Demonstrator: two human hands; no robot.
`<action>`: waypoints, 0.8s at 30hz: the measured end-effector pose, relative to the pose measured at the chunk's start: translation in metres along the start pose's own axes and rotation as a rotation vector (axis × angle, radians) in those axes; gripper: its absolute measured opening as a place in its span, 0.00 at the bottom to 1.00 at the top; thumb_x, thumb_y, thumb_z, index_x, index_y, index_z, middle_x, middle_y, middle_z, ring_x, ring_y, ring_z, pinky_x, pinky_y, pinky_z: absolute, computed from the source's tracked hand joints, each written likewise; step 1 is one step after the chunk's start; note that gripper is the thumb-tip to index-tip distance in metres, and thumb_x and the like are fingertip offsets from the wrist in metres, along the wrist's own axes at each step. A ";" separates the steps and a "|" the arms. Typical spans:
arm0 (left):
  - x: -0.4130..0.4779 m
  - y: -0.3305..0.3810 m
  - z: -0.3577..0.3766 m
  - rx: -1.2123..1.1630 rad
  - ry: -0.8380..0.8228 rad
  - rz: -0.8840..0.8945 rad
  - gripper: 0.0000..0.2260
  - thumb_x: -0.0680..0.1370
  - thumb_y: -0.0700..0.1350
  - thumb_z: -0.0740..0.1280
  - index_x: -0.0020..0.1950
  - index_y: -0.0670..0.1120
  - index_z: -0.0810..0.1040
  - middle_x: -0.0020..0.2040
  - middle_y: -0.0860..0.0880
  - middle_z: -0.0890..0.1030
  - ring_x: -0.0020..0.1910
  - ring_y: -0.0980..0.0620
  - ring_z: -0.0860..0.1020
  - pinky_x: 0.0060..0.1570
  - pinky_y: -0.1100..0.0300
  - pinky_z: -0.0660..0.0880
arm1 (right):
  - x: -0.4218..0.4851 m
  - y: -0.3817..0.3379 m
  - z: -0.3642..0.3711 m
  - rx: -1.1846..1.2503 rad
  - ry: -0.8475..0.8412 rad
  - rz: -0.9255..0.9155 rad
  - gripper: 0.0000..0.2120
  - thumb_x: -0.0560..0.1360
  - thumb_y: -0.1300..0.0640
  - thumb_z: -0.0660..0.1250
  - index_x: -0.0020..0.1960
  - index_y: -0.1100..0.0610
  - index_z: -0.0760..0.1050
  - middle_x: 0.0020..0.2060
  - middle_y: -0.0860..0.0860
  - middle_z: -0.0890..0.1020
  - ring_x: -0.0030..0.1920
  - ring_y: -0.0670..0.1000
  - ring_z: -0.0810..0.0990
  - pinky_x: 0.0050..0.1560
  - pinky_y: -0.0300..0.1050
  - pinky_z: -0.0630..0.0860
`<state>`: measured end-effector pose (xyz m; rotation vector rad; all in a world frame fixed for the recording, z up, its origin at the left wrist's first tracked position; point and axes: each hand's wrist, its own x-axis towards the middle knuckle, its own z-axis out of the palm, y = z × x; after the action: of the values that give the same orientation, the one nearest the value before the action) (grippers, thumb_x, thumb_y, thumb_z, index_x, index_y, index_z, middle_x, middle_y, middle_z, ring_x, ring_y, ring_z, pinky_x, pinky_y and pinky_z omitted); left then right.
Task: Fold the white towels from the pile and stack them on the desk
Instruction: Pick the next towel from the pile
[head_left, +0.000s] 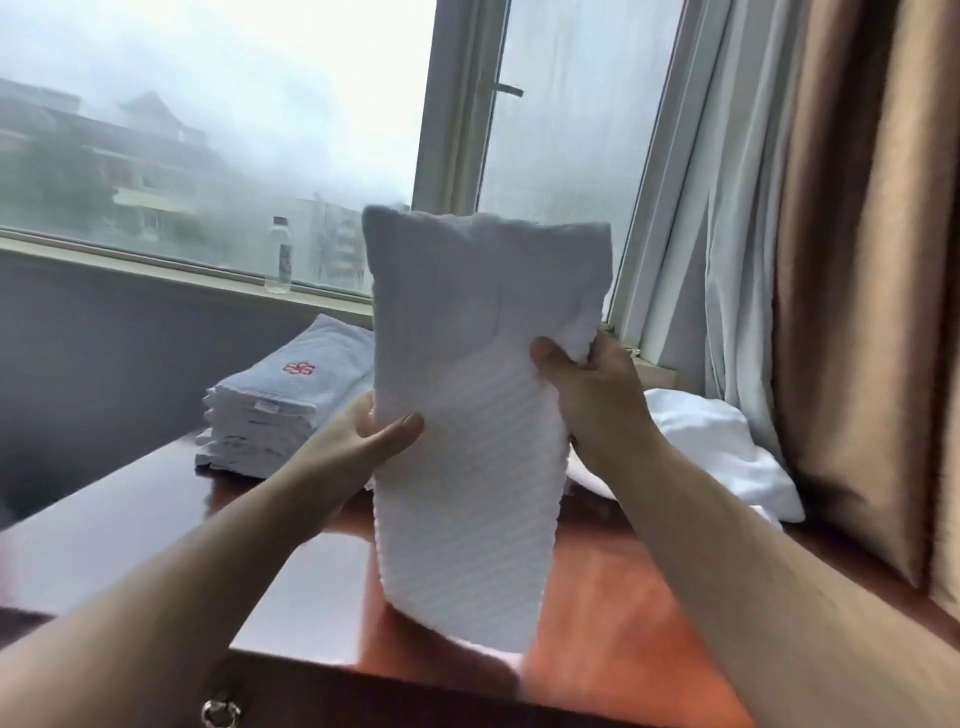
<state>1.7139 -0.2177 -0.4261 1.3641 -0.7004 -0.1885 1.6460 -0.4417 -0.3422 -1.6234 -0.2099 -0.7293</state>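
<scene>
White ribbed cloth, a folded towel (467, 415), hung upright between both hands above the desk (597, 613), long axis vertical, its lower end dipping toward the near desk edge. The left hand (363, 441) pinched its left edge, thumb in front; the right hand (582, 384) gripped the right edge higher up. Left of the grip stood a stack of folded towels (280, 405); right lay the loose pile (722, 452), with bare wood below.

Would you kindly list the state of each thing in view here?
towel: folded narrow, held upright above the desk
left hand: grips the towel's left edge
right hand: grips its right edge
stack of towels: folded, lying on the desk
pile: unfolded, crumpled
bottle: upright, capped, on the sill
</scene>
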 end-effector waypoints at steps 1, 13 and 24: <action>0.000 -0.002 -0.004 -0.046 -0.014 -0.014 0.27 0.72 0.58 0.76 0.68 0.49 0.75 0.60 0.42 0.83 0.58 0.39 0.83 0.47 0.46 0.82 | 0.008 0.001 0.004 0.068 0.001 0.015 0.09 0.70 0.54 0.72 0.50 0.52 0.82 0.48 0.54 0.87 0.52 0.59 0.86 0.58 0.63 0.80; 0.032 -0.042 -0.058 0.070 0.272 -0.042 0.17 0.76 0.56 0.73 0.57 0.45 0.80 0.50 0.44 0.86 0.46 0.47 0.86 0.40 0.57 0.81 | 0.114 0.072 0.060 0.232 0.000 0.212 0.08 0.78 0.62 0.70 0.58 0.58 0.79 0.52 0.57 0.86 0.48 0.57 0.86 0.48 0.53 0.84; 0.162 -0.031 -0.159 0.177 0.333 -0.215 0.23 0.75 0.64 0.67 0.58 0.47 0.81 0.49 0.48 0.87 0.48 0.48 0.86 0.52 0.50 0.83 | 0.277 0.153 0.131 0.254 -0.097 0.401 0.11 0.81 0.62 0.66 0.62 0.60 0.79 0.53 0.58 0.86 0.49 0.59 0.87 0.40 0.50 0.83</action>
<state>1.9384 -0.1756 -0.4055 1.5943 -0.2962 -0.0676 1.9871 -0.4234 -0.3150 -1.3993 -0.0402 -0.3036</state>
